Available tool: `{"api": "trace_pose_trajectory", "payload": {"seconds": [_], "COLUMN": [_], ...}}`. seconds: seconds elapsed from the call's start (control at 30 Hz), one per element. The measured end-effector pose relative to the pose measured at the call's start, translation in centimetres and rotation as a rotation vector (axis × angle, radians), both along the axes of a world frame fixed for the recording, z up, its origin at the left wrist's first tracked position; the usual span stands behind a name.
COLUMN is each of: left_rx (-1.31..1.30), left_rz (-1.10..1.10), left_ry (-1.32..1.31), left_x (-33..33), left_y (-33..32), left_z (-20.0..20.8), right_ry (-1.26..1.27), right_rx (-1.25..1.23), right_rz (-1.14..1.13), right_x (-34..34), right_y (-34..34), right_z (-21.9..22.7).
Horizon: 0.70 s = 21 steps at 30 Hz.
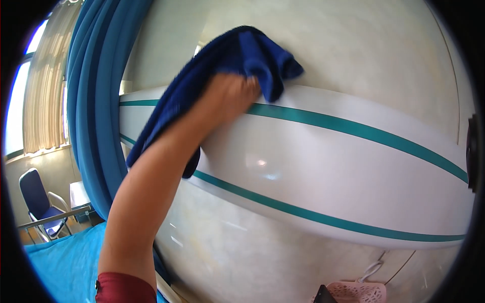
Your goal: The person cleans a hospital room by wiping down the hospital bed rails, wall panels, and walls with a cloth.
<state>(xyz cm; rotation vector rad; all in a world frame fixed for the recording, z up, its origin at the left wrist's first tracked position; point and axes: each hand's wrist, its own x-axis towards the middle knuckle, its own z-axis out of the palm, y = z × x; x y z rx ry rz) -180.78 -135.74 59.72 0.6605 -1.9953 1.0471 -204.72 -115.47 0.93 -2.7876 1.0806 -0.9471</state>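
Observation:
My left hand (235,93) is closed on a dark blue cloth (202,70), somewhat blurred. It presses near the top edge of a long white wall panel (323,156) with two green stripes. Part of the cloth bunches beyond my fingers, and the rest drapes along the far side of my forearm and hangs below it. My bare forearm rises from the lower left, out of a rolled dark red sleeve. No part of my right hand shows.
Blue curtains (96,101) hang at the left, beside a window with beige curtains (45,81). Below are a blue chair (38,197), a bed rail (53,218) and a bright blue bed cover (65,262). A pink basket (358,292) hangs at the lower right.

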Motion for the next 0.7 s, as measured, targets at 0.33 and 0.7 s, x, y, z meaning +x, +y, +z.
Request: {"api": "trace_pose_trajectory", "payload": {"seconds": [0.33, 0.7], "left_rx": [0.121, 0.248], "left_rz": [0.281, 0.219], "left_ry": [0.075, 0.509], "left_x": [1.2, 4.2], "left_y": [-1.1, -1.9], "left_z": [9.6, 6.3], "right_ry": [-0.015, -0.045], "right_rx": [0.073, 0.106], "right_rz": [-0.182, -0.383], "right_x": [0.8, 3.4], "right_y": [3.0, 6.5], "right_z": [1.3, 1.3]}}
